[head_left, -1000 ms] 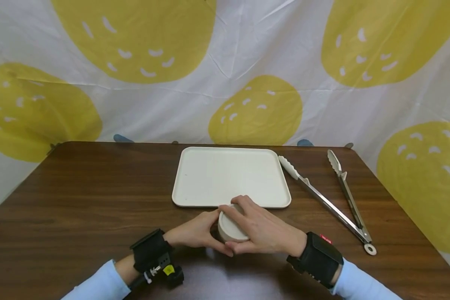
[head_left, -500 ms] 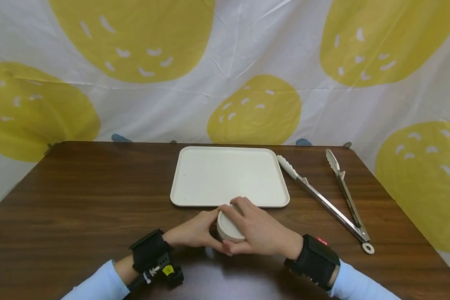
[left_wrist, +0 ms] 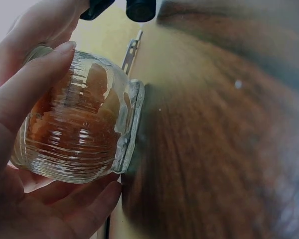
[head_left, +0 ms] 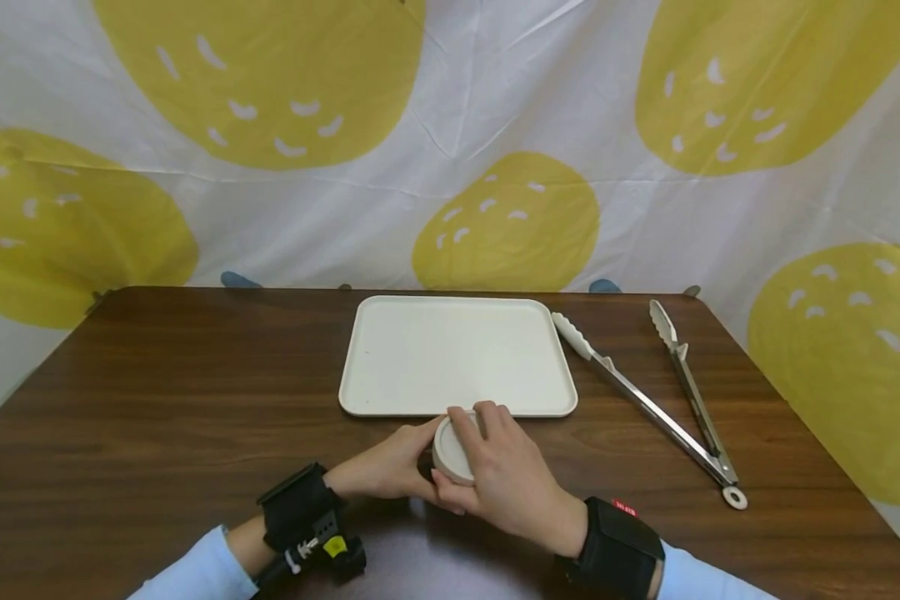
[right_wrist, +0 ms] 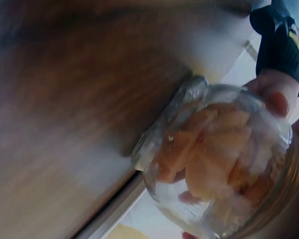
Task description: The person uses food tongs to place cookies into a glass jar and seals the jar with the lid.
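- In the head view the jar [head_left: 453, 450] is mostly hidden by the right hand [head_left: 506, 483] and left hand [head_left: 386, 471]; only its pale lid shows.
- In the left wrist view the lid is out of sight, and the hand is cut off by the left edge.
- The right wrist view is blurred; the orange pieces [right_wrist: 214, 144] inside cannot be identified.
- The table [right_wrist: 65, 99] there is a brown smear.

Jar [head_left: 453, 452] on table [head_left: 157, 392] before tray [head_left: 457, 354], tongs [head_left: 656, 400] right of tray
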`<state>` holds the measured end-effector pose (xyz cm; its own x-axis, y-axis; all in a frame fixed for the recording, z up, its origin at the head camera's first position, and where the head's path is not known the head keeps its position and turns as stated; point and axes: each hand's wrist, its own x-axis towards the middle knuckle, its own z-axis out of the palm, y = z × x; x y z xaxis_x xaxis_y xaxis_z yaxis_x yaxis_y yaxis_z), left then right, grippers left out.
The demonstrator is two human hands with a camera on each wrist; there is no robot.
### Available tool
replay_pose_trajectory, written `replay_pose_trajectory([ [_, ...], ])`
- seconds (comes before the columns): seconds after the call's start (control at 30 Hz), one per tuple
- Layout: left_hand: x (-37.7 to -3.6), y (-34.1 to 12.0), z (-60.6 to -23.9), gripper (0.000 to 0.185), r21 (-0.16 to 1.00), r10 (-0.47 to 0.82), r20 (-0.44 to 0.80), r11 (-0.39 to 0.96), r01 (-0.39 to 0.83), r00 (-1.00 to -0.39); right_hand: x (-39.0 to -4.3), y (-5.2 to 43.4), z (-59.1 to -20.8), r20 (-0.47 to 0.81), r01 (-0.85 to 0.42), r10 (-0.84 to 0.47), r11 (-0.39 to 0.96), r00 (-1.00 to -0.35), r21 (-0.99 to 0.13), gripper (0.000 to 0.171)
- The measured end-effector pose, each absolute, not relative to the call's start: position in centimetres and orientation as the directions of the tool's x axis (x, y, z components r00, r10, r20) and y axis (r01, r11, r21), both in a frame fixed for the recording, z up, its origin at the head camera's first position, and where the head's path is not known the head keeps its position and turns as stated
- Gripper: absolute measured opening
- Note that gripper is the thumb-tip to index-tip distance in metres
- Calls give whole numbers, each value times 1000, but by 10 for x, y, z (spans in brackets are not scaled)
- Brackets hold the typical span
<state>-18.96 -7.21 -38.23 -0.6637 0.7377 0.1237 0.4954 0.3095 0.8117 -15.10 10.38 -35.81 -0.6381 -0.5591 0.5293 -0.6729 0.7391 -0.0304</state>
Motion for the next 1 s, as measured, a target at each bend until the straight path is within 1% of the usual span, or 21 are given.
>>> replay_pose_trajectory([
  [0.1, -190, -72, -382, 85, 810, 741, 127, 306, 500, -660, -150, 103, -358, 537, -662, -545, 749, -643, -33, 56],
  [0.27, -190, -74, -382, 86, 822, 754, 122, 287, 492, -646, -153, 105, -359, 531, -697, -580, 716, -617, -29, 57],
  [0.47, -191, -74, -381, 88, 824, 765, 120, 279, 493, -633, -159, 110, -357, 520, -757, -641, 654, -564, -15, 56],
  [0.7, -192, -75, -380, 82, 810, 764, 82, 323, 489, -641, -167, 118, -358, 476, -841, -742, 541, -472, 10, 55],
  [0.87, -191, -74, -380, 86, 806, 759, 96, 321, 498, -644, -171, 120, -355, 453, -869, -772, 494, -445, -11, 56],
  [1.0, -192, -74, -380, 81, 817, 766, 114, 290, 498, -633, -176, 122, -353, 425, -891, -797, 450, -428, -53, 59],
])
